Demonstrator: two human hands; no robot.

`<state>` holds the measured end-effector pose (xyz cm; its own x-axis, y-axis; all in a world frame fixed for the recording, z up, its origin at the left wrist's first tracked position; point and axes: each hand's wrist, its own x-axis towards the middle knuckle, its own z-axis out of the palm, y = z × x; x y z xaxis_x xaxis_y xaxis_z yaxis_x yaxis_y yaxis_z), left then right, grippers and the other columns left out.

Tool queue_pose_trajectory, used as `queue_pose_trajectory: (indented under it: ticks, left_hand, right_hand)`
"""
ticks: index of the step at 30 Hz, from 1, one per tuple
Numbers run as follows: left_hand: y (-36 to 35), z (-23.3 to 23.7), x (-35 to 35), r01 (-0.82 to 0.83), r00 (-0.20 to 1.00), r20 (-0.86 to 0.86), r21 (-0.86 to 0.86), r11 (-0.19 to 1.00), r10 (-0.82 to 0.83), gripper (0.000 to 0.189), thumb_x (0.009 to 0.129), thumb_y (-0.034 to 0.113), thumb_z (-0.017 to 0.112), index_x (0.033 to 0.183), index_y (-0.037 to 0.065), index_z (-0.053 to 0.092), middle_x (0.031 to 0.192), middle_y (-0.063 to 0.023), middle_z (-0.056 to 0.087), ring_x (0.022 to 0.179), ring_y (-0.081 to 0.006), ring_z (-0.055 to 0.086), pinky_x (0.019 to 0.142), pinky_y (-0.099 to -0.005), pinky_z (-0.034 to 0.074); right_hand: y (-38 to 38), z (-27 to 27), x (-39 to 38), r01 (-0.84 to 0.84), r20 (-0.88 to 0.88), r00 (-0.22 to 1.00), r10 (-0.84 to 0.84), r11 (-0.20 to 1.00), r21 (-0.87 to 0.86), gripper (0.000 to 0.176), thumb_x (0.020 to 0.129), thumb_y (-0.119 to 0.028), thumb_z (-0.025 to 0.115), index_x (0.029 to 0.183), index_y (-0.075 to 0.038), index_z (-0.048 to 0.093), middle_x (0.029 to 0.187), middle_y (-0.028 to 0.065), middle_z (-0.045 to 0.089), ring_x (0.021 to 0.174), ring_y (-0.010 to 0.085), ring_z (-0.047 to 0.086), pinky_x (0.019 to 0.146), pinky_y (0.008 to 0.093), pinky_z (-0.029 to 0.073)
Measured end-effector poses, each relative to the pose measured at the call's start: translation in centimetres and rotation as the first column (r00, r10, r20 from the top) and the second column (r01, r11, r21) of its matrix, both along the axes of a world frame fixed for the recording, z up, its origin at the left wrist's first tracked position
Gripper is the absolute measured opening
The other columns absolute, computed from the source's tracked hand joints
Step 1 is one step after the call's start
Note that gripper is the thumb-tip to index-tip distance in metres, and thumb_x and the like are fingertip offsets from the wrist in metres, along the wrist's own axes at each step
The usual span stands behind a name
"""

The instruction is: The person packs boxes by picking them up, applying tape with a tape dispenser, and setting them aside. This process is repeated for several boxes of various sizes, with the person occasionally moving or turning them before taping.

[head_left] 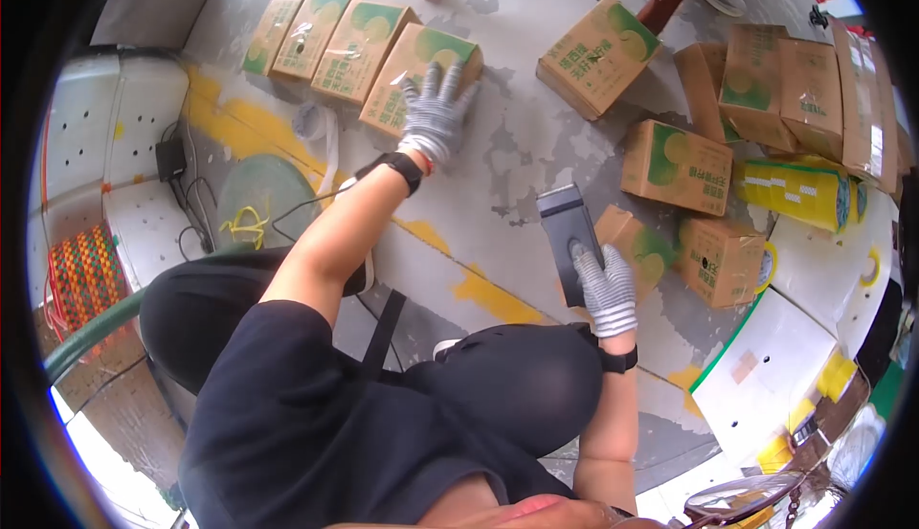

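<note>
On the floor (pixel 498 242), the row's end box (pixel 392 89) could skew into the neighbouring box (pixel 352 58) if the left hand (pixel 434 117), fingers spread across it, pushes sideways. The dark device (pixel 563 221) could drop if the right hand's (pixel 610 292) fingers, clamped around its side, loosen.

Printed in large green Chinese characters on the cardboard boxes (pixel 676 167), too blurred to transcribe with certainty; marked in small print on the yellow roll (pixel 793 194), seeming to begin with 1000, not legible beyond that.
</note>
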<state>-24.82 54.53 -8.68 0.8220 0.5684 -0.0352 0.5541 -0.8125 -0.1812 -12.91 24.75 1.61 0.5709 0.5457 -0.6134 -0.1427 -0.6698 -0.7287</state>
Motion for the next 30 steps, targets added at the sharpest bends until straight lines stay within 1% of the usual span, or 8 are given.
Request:
queue_pose_trajectory:
  ticks: [8, 10, 14, 18, 20, 24, 26, 30]
  left_hand:
    - [5.9, -1.2, 2.8, 0.138, 0.979, 0.162, -0.093, 0.986, -0.122, 0.050, 0.082, 0.004, 0.047, 0.131, 0.015, 0.046, 0.141, -0.0198, 0.032, 0.129, -0.0392, 0.032, 0.108, -0.0490, 0.027]
    - [7.0, -1.2, 2.6, 0.140, 0.975, 0.190, -0.123, 0.983, -0.115, 0.047, 0.085, 0.002, 0.041, 0.131, 0.011, 0.045, 0.142, -0.0200, 0.031, 0.130, -0.0382, 0.031, 0.109, -0.0491, 0.025]
    - [8.0, 1.0, 2.7, 0.077, 0.983, 0.179, -0.153, 0.985, -0.049, 0.046, 0.082, 0.015, 0.051, 0.128, 0.014, 0.048, 0.140, -0.0177, 0.034, 0.130, -0.0376, 0.032, 0.106, -0.0495, 0.029]
    - [11.8, 2.3, 4.2, -0.065, 0.972, 0.222, -0.057, 0.996, 0.076, 0.053, 0.076, 0.044, 0.058, 0.124, 0.020, 0.052, 0.138, -0.0125, 0.038, 0.131, -0.0355, 0.031, 0.102, -0.0585, 0.028]
    - [12.0, 3.6, 5.3, -0.392, 0.918, -0.036, -0.235, 0.890, 0.395, 0.058, 0.075, 0.057, 0.054, 0.122, 0.023, 0.054, 0.138, -0.0074, 0.040, 0.132, -0.0369, 0.028, 0.100, -0.0672, 0.023]
    - [7.9, 4.8, 6.0, -0.408, 0.912, -0.050, -0.176, 0.896, 0.406, 0.068, 0.070, 0.064, 0.058, 0.125, 0.025, 0.052, 0.137, -0.0070, 0.041, 0.131, -0.0406, 0.026, 0.099, -0.0680, 0.022]
    - [6.1, 4.2, 5.4, -0.213, 0.968, 0.081, -0.239, 0.947, 0.238, 0.057, 0.075, 0.052, 0.059, 0.122, 0.021, 0.053, 0.132, -0.0115, 0.044, 0.124, -0.0385, 0.039, 0.096, -0.0594, 0.034]
    - [11.1, 3.2, 5.1, -0.371, 0.883, 0.203, -0.249, 0.895, 0.422, 0.026, 0.080, 0.016, 0.054, 0.104, 0.012, 0.061, 0.112, -0.0158, 0.053, 0.095, -0.0347, 0.060, 0.081, -0.0430, 0.050]
  right_hand:
    - [-1.1, -0.3, 0.1, -0.049, 0.101, 0.994, 0.051, 0.998, -0.027, 0.033, 0.084, -0.032, 0.065, 0.080, 0.001, 0.058, 0.064, 0.0121, 0.060, 0.054, 0.0197, 0.055, 0.056, 0.0334, 0.045]
    - [-1.8, 0.0, 0.1, 0.000, 0.050, 0.999, -0.003, 0.998, 0.061, 0.028, 0.085, -0.026, 0.065, 0.080, 0.000, 0.058, 0.064, 0.0018, 0.055, 0.058, 0.0076, 0.045, 0.053, 0.0259, 0.039]
    - [-3.8, -0.1, 0.4, 0.013, 0.139, 0.990, -0.026, 0.996, 0.091, 0.032, 0.083, -0.030, 0.065, 0.080, 0.000, 0.056, 0.067, 0.0141, 0.060, 0.057, 0.0233, 0.056, 0.057, 0.0353, 0.045]
    - [-5.0, -1.7, -0.2, 0.047, 0.134, 0.989, -0.056, 0.997, 0.069, 0.034, 0.082, -0.032, 0.065, 0.079, 0.001, 0.054, 0.068, 0.0165, 0.058, 0.060, 0.0255, 0.054, 0.058, 0.0377, 0.044]
    - [-4.6, -1.1, -0.5, 0.028, 0.147, 0.988, -0.051, 0.988, 0.151, 0.036, 0.083, -0.032, 0.065, 0.080, 0.001, 0.053, 0.068, 0.0168, 0.056, 0.060, 0.0264, 0.052, 0.058, 0.0385, 0.043]
    - [-4.7, -2.1, -0.5, 0.073, 0.083, 0.993, -0.086, 0.987, 0.143, 0.034, 0.084, -0.029, 0.065, 0.083, 0.003, 0.053, 0.068, 0.0148, 0.055, 0.059, 0.0223, 0.048, 0.058, 0.0356, 0.042]
    - [-3.8, -2.0, -0.4, 0.100, 0.063, 0.992, -0.112, 0.982, 0.162, 0.032, 0.084, -0.027, 0.064, 0.083, 0.004, 0.053, 0.068, 0.0147, 0.054, 0.059, 0.0216, 0.047, 0.058, 0.0353, 0.042]
    - [-3.0, -1.0, -0.4, 0.035, 0.106, 0.993, -0.046, 0.994, 0.099, 0.030, 0.084, -0.024, 0.064, 0.082, 0.004, 0.052, 0.068, 0.0125, 0.053, 0.061, 0.0194, 0.047, 0.060, 0.0354, 0.042]
